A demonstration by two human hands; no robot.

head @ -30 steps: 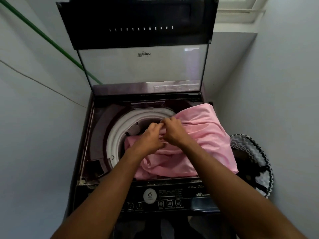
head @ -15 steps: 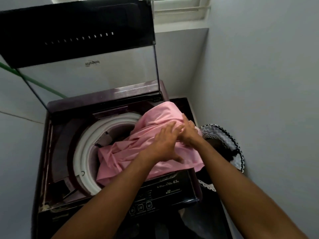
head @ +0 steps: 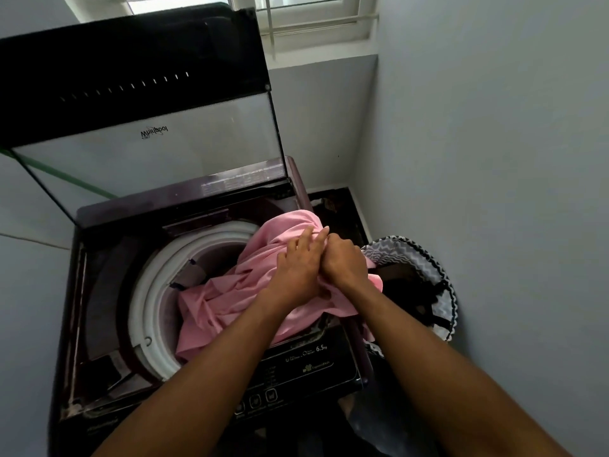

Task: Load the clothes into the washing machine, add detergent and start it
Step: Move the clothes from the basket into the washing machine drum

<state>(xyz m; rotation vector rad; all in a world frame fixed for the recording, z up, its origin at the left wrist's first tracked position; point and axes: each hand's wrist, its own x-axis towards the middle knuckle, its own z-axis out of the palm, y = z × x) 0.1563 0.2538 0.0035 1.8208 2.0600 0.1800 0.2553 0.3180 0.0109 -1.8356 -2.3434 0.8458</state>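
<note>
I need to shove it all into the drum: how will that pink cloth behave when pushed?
The pink cloth is creased and draped over the drum rim, so probably floppy: it should fold, not slide whole. It looks thin, so likely light. The part over the machine's right edge may slip out.

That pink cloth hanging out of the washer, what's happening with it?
A person is loading laundry. Both hands are on the pink cloth: the left hand lies over it with fingers fairly straight, and the right hand grips a bunch of it. The cloth lies partly in the drum and partly draped over the right edge of the washing machine, whose lid stands open. A laundry basket sits on the floor to the right.
</note>
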